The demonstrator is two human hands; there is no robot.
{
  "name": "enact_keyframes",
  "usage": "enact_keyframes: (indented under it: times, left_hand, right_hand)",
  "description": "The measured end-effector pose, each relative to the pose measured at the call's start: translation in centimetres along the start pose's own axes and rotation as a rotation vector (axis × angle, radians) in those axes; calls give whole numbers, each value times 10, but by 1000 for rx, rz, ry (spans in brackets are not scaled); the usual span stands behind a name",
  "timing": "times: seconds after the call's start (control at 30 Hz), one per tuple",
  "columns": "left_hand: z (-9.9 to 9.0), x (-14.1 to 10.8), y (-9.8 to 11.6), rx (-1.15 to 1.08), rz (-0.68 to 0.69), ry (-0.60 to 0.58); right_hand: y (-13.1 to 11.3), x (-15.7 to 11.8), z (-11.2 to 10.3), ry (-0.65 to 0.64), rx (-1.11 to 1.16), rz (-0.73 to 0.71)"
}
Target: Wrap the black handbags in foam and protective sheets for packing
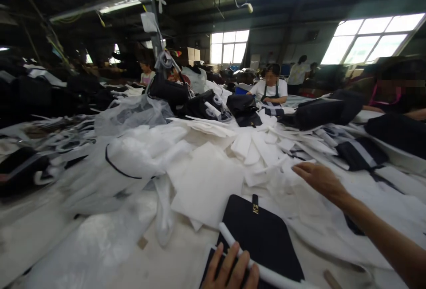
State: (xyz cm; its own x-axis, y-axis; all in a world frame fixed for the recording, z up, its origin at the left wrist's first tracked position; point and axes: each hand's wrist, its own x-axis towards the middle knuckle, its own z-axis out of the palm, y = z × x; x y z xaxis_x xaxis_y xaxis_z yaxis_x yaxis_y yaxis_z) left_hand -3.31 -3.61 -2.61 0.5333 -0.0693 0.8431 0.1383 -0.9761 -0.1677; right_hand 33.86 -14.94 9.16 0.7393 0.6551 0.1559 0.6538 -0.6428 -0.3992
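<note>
My left fingers [229, 260] spread, unclenched, over the white tube [276, 275] already laid along the black flap [258, 231], unfastened just beyond them; my right fingers [303, 169] reach white sheets [269, 171], grip unclear to me.

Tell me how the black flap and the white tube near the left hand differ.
The black flap is broad and flat; the white tube is long, narrow and rounded. The flap bears a gold-coloured emblem, while the tube looks plain. Both lie close to the left hand.
</note>
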Motion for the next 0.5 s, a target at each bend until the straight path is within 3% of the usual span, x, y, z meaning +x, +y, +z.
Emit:
enact_keyframes:
  times: [0.13,0.23,0.37,0.5]
  left_hand:
    - [-24,9,-5,-12,20,-133]
    - [-31,8,-5,26,20,-204]
    - [-32,2,-4,65,28,-225]
    - [-32,-2,-3,74,11,-223]
  right_hand:
    - [-108,9,53,-264,215,-225]
    - [-161,14,93,-310,171,-321]
    - [-199,25,129,-341,97,-307]
    - [-210,32,132,-325,191,-195]
